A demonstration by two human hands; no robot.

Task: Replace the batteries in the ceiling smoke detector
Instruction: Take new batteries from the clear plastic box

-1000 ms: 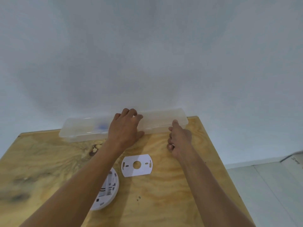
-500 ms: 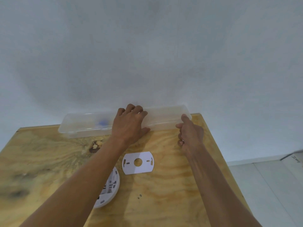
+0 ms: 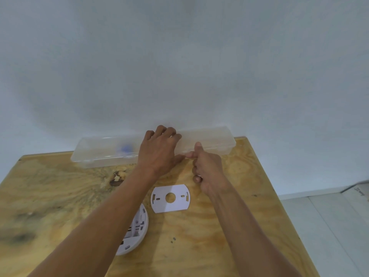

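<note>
A long clear plastic box [image 3: 99, 150] lies along the far edge of the wooden table [image 3: 249, 186], against the wall, with something blue [image 3: 125, 148] blurred inside. My left hand [image 3: 159, 152] rests flat on the box's lid near its middle, fingers curled over the far edge. My right hand [image 3: 207, 168] is at the box's front edge just right of the left hand, thumb and forefinger touching the lid's rim. The white smoke detector [image 3: 135, 230] lies open side up near me, partly hidden by my left forearm. Its flat white mounting plate [image 3: 170, 197] lies beside it.
A white wall rises right behind the table. The table's right edge drops to a pale tiled floor [image 3: 329, 226].
My right hand has slid left along the box's front edge, from the right end to beside my left hand. My left hand stayed on the lid.
</note>
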